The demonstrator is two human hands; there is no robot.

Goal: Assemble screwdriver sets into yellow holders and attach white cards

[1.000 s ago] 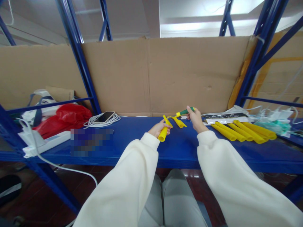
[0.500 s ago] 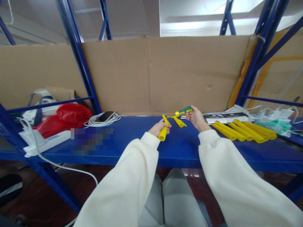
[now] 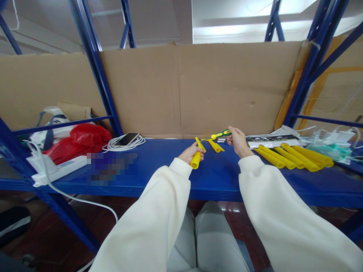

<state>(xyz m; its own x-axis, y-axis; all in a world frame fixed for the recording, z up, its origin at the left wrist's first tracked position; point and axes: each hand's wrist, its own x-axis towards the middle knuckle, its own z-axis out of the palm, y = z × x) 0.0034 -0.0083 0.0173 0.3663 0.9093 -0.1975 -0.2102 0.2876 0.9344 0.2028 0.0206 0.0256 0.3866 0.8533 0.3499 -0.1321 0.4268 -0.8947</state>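
Note:
My left hand (image 3: 191,153) is closed round a yellow plastic tube (image 3: 195,161), its wide open end facing me and its narrow end pointing away. In my right hand (image 3: 237,140) is a screwdriver (image 3: 221,134) with a green and yellow handle, gripped at the butt end by the fingertips. Its thin shaft points left and meets the upper part of the tube; whether the tip is in a screw there is too small to tell. A second yellow piece (image 3: 216,146) lies on the blue shelf (image 3: 164,170) just behind and between my hands.
Several yellow tubes (image 3: 299,156) lie at the right, beside a black and white packet (image 3: 273,141). To the left are a phone (image 3: 127,139) on a coiled white cable (image 3: 112,145), a power strip (image 3: 64,169) and a red bag (image 3: 87,138). Cardboard (image 3: 141,90) stands along the back.
The screwdriver's handle has turned about its length, showing more yellow. My right fingers have shifted on its end. The left hand keeps the tube nearly in place.

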